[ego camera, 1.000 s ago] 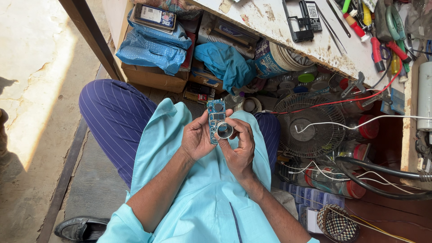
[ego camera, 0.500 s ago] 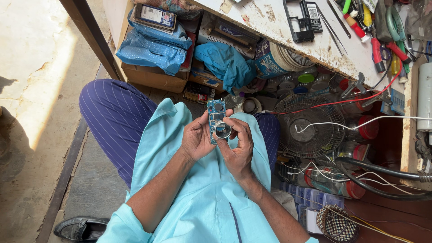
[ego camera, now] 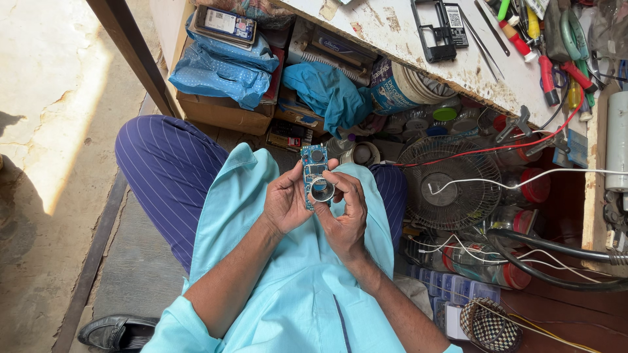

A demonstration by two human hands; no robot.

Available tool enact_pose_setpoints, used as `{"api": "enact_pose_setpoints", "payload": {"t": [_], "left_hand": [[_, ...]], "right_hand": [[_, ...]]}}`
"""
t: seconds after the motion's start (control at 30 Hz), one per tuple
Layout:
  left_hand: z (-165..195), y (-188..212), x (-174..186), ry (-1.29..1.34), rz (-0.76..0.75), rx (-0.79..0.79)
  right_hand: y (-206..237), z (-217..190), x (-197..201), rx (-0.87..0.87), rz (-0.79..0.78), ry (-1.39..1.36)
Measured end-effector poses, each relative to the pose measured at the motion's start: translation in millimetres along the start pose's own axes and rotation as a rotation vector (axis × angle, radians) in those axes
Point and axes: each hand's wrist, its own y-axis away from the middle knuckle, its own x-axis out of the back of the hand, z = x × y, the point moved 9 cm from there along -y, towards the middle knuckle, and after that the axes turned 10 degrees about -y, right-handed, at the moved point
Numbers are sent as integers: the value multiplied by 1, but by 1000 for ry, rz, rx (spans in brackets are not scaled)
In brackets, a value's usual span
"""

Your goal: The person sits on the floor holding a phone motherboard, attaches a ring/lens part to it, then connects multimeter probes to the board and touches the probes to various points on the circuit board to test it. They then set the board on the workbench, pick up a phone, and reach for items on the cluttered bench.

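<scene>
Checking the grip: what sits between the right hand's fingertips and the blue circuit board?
In the head view, a small silver metal ring lies there, pinched by the right hand against the blue circuit board, which the left hand holds.

Sunlit concrete floor (ego camera: 46,98) beside a worn, paint-chipped white workbench (ego camera: 418,46).

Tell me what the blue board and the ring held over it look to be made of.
Blue board: apparently rigid laminate with a glossy blue coating, studded with small parts. Ring: shiny silver rim, probably metal, perhaps around glass; too small to tell.
</scene>
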Motion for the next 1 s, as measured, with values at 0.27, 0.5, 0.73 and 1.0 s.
{"api": "enact_pose_setpoints", "payload": {"t": [0.27, 0.5, 0.73, 1.0], "left_hand": [[0, 0, 2, -6, 22, 3], [-1, 0, 3, 8, 28, 6], [-1, 0, 4, -1, 19, 7], [-2, 0, 1, 45, 2, 17]], "right_hand": [[2, 3, -1, -31, -17, -7], [2, 2, -1, -29, -22, 1], [0, -1, 0, -10, -19, 23], [-1, -2, 0, -17, -24, 16]]}}
